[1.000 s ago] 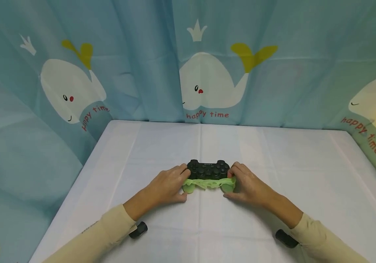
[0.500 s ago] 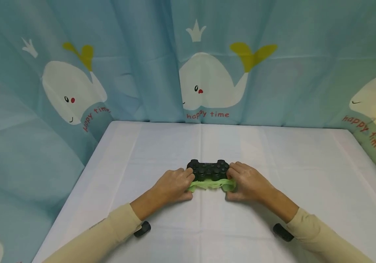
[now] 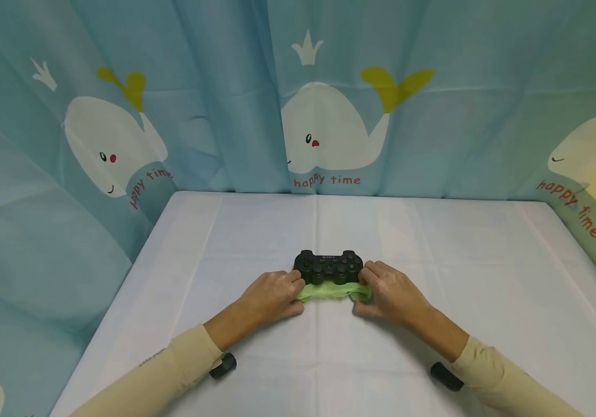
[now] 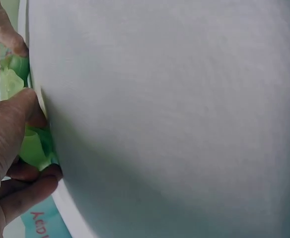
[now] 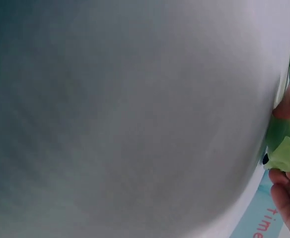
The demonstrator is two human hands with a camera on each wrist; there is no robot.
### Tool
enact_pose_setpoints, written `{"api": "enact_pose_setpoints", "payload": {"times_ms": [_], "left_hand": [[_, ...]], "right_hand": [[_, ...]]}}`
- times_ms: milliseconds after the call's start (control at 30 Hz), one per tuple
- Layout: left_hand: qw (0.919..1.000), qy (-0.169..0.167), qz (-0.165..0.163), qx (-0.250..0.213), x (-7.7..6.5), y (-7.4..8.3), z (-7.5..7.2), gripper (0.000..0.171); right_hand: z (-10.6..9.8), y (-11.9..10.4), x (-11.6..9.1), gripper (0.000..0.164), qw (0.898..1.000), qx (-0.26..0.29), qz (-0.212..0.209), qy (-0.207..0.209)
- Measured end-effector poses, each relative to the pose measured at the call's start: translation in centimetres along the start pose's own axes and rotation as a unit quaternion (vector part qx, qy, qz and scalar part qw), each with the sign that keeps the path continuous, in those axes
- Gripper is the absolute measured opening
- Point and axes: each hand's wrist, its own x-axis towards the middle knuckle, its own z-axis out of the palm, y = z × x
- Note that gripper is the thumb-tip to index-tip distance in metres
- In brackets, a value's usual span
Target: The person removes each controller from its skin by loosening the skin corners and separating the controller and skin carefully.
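Note:
A black game controller [image 3: 328, 267] marked SONY lies near the middle of the table in the head view. A soft, pale green cover [image 3: 331, 291] wraps its near side and grips, leaving the buttons and sticks bare. My left hand [image 3: 274, 295] pinches the left end, fingers on top and thumb at the near edge. At the right end, my right hand [image 3: 391, 294] holds on the same way. Thumb and fingers of the left hand [image 4: 3, 144] press the folded cover [image 4: 33, 148] in the left wrist view. The right wrist view shows the cover [image 5: 286, 153] bunched beneath the right fingers.
A white cloth covers the table [image 3: 245, 231]. Blue curtains [image 3: 225, 116] with whale prints hang behind it and at both sides. Black wrist devices [image 3: 223, 366] sit under both beige sleeves [image 3: 172, 362].
My left hand has moved slightly right, closer in on the controller. The green cover's rounded lower ends, plainly visible earlier, are now mostly hidden by my hands. The right hand has barely shifted.

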Motion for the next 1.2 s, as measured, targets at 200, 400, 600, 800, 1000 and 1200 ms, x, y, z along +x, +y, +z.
{"api": "enact_pose_setpoints", "payload": {"times_ms": [200, 400, 600, 800, 1000, 1200], "left_hand": [[0.9987, 0.026, -0.043, 0.010, -0.7, -0.2, 0.1, 0.033], [0.9964, 0.045, -0.066, 0.030, -1.4, 0.0, 0.1, 0.031], [0.9976, 0.027, -0.062, -0.017, -1.0, -0.3, 0.2, 0.029], [0.9997, 0.024, -0.006, 0.004, 0.0, -1.1, 0.4, 0.029], [0.9951, 0.061, 0.060, 0.049, -0.2, -1.5, 0.7, 0.029], [0.9923, 0.093, 0.069, 0.043, -0.2, -1.6, 0.8, 0.030]], "right_hand": [[-0.1, 0.1, -0.4, 0.042, 0.999, 0.028, 0.038, -0.019], [-0.6, 0.8, -0.3, 0.042, 0.999, 0.038, 0.030, -0.019], [-0.4, 0.8, 0.0, 0.039, 1.000, -0.007, 0.003, -0.017], [0.0, 1.1, 0.7, 0.037, 0.997, -0.053, -0.047, -0.008], [0.1, 1.0, 1.1, 0.038, 0.993, -0.074, -0.091, 0.010], [-0.3, 1.0, 1.2, 0.036, 0.996, -0.050, -0.071, 0.027]]}}
